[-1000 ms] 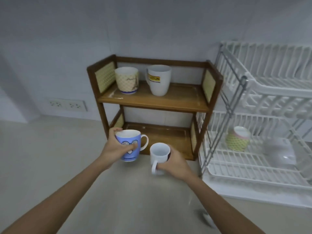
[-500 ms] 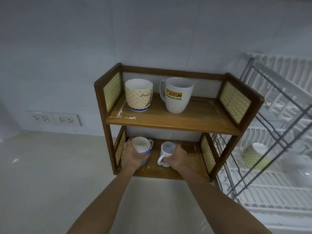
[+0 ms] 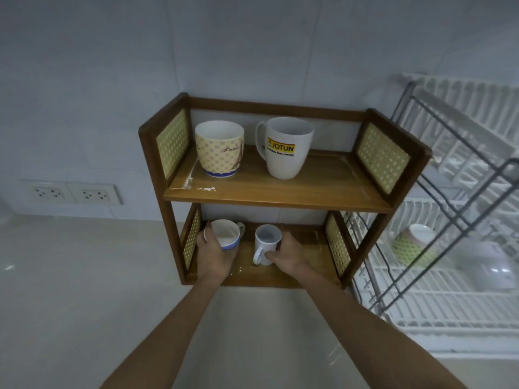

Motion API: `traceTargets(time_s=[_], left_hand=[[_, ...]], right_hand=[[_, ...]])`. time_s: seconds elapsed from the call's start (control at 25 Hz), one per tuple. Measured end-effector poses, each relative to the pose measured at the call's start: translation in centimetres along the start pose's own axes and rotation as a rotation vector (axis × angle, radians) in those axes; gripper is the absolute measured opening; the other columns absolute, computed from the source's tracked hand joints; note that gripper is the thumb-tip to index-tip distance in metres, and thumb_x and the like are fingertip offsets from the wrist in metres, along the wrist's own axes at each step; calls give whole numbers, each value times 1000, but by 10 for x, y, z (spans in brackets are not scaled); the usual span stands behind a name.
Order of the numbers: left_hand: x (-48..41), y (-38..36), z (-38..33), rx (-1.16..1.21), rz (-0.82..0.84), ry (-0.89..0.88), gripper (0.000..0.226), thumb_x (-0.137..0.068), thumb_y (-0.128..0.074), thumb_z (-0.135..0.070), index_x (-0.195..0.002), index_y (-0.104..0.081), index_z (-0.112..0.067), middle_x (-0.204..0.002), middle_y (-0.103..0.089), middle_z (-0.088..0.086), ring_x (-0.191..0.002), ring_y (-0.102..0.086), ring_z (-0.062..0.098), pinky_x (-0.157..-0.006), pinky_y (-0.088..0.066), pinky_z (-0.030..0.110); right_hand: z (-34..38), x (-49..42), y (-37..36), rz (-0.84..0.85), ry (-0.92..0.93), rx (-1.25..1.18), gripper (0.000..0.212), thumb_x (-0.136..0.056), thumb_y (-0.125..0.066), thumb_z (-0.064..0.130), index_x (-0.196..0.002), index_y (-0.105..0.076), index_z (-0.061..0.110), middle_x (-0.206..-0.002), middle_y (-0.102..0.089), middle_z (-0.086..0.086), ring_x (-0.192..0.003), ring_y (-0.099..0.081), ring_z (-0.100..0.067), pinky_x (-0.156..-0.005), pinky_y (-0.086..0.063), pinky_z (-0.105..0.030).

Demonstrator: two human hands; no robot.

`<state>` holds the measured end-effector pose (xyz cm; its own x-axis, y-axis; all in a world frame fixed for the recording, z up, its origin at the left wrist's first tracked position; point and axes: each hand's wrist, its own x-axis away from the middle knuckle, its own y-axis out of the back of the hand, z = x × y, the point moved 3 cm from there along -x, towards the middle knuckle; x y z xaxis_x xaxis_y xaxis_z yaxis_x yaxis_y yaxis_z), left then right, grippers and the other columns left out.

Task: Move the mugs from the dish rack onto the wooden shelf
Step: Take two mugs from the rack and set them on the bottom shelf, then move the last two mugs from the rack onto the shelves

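The two-tier wooden shelf stands against the wall. On its lower tier my left hand grips the blue mug, which tilts toward me at the left side. Beside it my right hand holds the small white mug, upright, handle facing front-left. The upper tier carries a yellow patterned mug and a white JOTUN mug. In the white dish rack at right, a green dotted mug lies on its side on the lower level.
A clear plastic container sits in the rack beside the green mug. Two wall sockets are at the left above the pale countertop. The rack's grey wire frame stands close to the shelf's right side.
Both hands carried the blue and white mugs from in front of the shelf into its lower tier. My view moved closer and shifted left; the rack now sits at the right edge.
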<state>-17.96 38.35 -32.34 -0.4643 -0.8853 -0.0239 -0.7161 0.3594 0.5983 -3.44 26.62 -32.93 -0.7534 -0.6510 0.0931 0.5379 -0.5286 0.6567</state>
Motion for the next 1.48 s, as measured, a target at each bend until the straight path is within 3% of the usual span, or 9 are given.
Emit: traceTargets(time_s=[0.16,0.32,0.48,0.72,0.8,0.92,1.04,1.2,1.48], left_hand=[[59,8,-24,-3,-107,-308,55,-83,-65,-1,-134,-46,-5,-141,-41,17,-130,-40,32,-108,-40,42],[127,-9,-62,74,58,-702,35,-84,-59,4,-115,-62,-12,-123,-58,5,-118,-50,14,-99,-43,28],[194,-59,-117,89,256,-1028,29,-84,-56,6,-105,-67,-10,-109,-65,6,-106,-57,10,-92,-44,18],[257,-155,-194,77,371,-1172,32,-82,-55,7,-108,-66,-8,-109,-67,6,-103,-61,18,-91,-49,24],[255,-186,-215,-77,381,-1166,36,-79,-58,4,-112,-65,-9,-113,-66,8,-105,-62,24,-90,-49,32],[232,-232,-248,-393,252,-1179,50,-68,-65,8,-116,-64,-6,-119,-65,16,-111,-61,33,-97,-45,44],[199,-272,-267,-970,190,-1125,61,-86,-53,3,-143,-33,-9,-151,-33,15,-142,-26,33,-116,-18,50],[176,-311,-269,-1558,79,-1197,75,-90,-57,-12,-148,-10,-16,-160,-4,12,-146,-3,33,-117,-6,54],[150,-353,-289,-1945,-7,-1420,74,-88,-59,-24,-146,-14,-11,-152,-26,16,-141,-22,37,-116,-12,54]], right_hand=[[-16,74,30,-2,105,-81,74,-85,-67,15,-147,-28,18,-150,-39,0,-138,-37,-19,-108,-36,-30],[-52,148,85,-107,254,-185,49,-84,-67,8,-125,-50,29,-125,-61,7,-116,-58,-8,-82,-47,-7],[-99,194,161,-289,241,-235,43,-84,-66,1,-96,-60,41,-89,-71,14,-86,-67,-3,-63,-48,-7],[-179,185,263,-406,195,-103,28,-84,-65,1,-95,-65,26,-91,-70,12,-87,-66,-3,-64,-46,-6],[-206,164,297,-358,163,80,23,-84,-65,3,-103,-66,16,-104,-68,0,-100,-64,-18,-79,-47,-18],[-245,125,342,-293,6,410,40,-85,-64,19,-124,-56,11,-129,-55,-14,-116,-52,-35,-92,-47,-41],[-268,93,371,-298,-232,249,70,-84,-66,32,-140,-34,5,-136,-44,-25,-121,-47,-43,-96,-45,-49],[-284,63,369,-214,-348,70,95,-79,-71,43,-147,-13,11,-142,-36,-24,-125,-45,-43,-100,-44,-51],[-301,41,355,-333,-406,-102,108,-61,-83,45,-143,-18,20,-132,-49,-18,-114,-55,-38,-86,-49,-44]])
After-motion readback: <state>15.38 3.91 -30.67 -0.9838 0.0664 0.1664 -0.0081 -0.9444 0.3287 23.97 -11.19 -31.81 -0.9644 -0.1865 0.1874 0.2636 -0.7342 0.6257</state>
